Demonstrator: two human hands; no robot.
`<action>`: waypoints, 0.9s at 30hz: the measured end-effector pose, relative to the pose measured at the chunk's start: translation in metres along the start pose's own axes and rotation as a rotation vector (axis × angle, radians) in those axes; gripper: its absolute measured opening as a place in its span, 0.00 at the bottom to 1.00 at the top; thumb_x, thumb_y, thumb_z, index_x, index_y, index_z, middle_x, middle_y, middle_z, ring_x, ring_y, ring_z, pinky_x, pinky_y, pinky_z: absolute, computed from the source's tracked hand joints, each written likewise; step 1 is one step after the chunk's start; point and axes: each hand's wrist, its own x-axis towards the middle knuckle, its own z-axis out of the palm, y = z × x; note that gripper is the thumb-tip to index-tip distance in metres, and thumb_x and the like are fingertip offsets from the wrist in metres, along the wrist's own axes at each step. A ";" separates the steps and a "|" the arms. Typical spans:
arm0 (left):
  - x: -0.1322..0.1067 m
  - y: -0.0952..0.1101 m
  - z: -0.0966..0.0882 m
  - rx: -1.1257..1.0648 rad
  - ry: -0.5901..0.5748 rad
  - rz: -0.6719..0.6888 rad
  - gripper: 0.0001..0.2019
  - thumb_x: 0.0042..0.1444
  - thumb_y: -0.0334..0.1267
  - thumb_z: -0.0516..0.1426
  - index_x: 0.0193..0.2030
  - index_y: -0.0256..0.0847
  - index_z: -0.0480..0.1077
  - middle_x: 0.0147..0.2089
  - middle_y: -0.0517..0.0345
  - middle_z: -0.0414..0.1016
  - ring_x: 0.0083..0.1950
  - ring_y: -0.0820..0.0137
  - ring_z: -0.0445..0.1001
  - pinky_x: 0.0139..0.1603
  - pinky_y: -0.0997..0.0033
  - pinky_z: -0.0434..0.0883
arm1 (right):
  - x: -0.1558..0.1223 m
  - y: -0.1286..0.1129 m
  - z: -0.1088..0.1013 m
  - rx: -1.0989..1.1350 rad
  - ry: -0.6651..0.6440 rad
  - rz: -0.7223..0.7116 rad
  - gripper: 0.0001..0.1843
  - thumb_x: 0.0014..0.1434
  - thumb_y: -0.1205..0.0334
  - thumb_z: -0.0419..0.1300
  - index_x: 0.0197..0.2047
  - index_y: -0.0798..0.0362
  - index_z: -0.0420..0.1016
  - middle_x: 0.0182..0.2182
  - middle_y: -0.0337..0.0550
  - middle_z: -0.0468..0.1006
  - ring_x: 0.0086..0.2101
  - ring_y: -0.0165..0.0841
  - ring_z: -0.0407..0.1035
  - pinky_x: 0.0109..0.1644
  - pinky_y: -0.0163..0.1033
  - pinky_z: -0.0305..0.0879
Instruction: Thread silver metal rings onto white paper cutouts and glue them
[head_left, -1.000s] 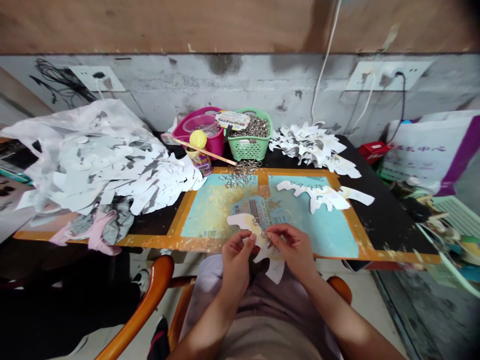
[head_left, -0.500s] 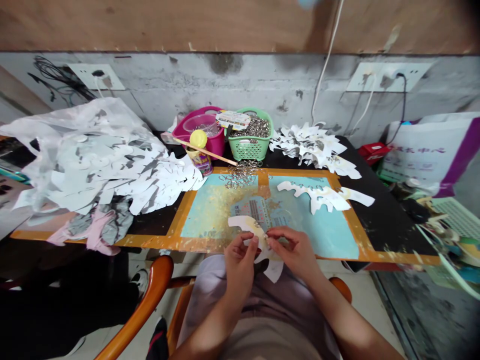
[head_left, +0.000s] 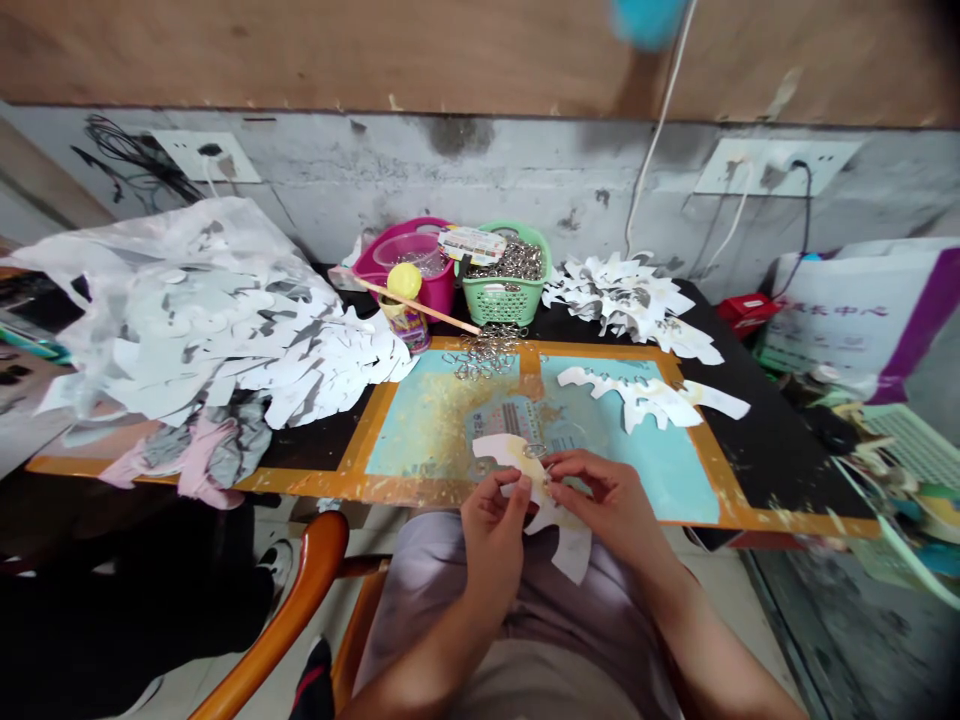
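Observation:
A white cut-out piece [head_left: 498, 450] with a scalloped edge and yellowish stains is held over the front edge of the table, its lower end above my lap. My left hand [head_left: 495, 525] pinches its left side between thumb and fingers. At its right edge, the fingertips of my right hand [head_left: 606, 500] are pressed together; what sits between them is too small to make out. A thin metal ring [head_left: 535, 451] shows on the piece just above my fingers. Beyond lies a loose heap of metal rings [head_left: 487, 352].
White pieces [head_left: 637, 396] lie on the blue mat [head_left: 420, 420], with a pile of more [head_left: 622, 295] behind. A green basket [head_left: 504, 300] of metal parts, a pink basket [head_left: 435, 290] and a can with a stick [head_left: 409, 328] stand at the back. A plastic bag [head_left: 172, 290] spills white pieces leftward.
Both hands and the white piece appear slightly further right and lower. The camera view has shifted a little too. My grip on the piece looks the same.

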 end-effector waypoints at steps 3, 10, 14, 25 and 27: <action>0.002 -0.002 -0.002 0.009 0.004 0.012 0.13 0.53 0.46 0.66 0.38 0.39 0.74 0.24 0.65 0.72 0.25 0.78 0.71 0.29 0.80 0.70 | -0.001 -0.002 0.001 -0.130 0.030 -0.100 0.03 0.57 0.63 0.67 0.37 0.48 0.80 0.41 0.43 0.82 0.45 0.37 0.75 0.51 0.42 0.70; 0.000 0.000 -0.003 0.063 0.003 0.042 0.12 0.53 0.46 0.66 0.37 0.39 0.74 0.24 0.66 0.72 0.26 0.79 0.71 0.30 0.81 0.70 | 0.000 -0.002 0.002 -0.309 0.052 -0.176 0.06 0.61 0.65 0.62 0.39 0.47 0.81 0.42 0.43 0.82 0.44 0.36 0.76 0.49 0.41 0.72; -0.002 0.001 -0.001 0.084 -0.007 0.046 0.14 0.53 0.47 0.66 0.37 0.39 0.74 0.24 0.65 0.73 0.25 0.79 0.70 0.27 0.82 0.68 | 0.000 0.000 0.002 -0.353 0.021 -0.167 0.05 0.61 0.65 0.62 0.38 0.48 0.80 0.44 0.44 0.81 0.45 0.36 0.75 0.49 0.41 0.71; -0.011 0.001 0.005 0.028 -0.158 0.043 0.16 0.54 0.50 0.65 0.34 0.36 0.75 0.29 0.58 0.78 0.30 0.74 0.76 0.35 0.77 0.76 | -0.004 -0.034 -0.022 -0.318 -0.057 -0.139 0.04 0.64 0.64 0.59 0.35 0.50 0.73 0.40 0.43 0.77 0.41 0.33 0.74 0.44 0.37 0.70; -0.013 0.008 0.013 0.007 -0.155 0.039 0.16 0.54 0.50 0.65 0.36 0.37 0.76 0.26 0.61 0.77 0.28 0.75 0.76 0.34 0.76 0.77 | -0.005 -0.041 -0.027 -0.366 -0.020 -0.164 0.03 0.62 0.65 0.61 0.36 0.49 0.76 0.40 0.43 0.78 0.41 0.34 0.74 0.44 0.37 0.70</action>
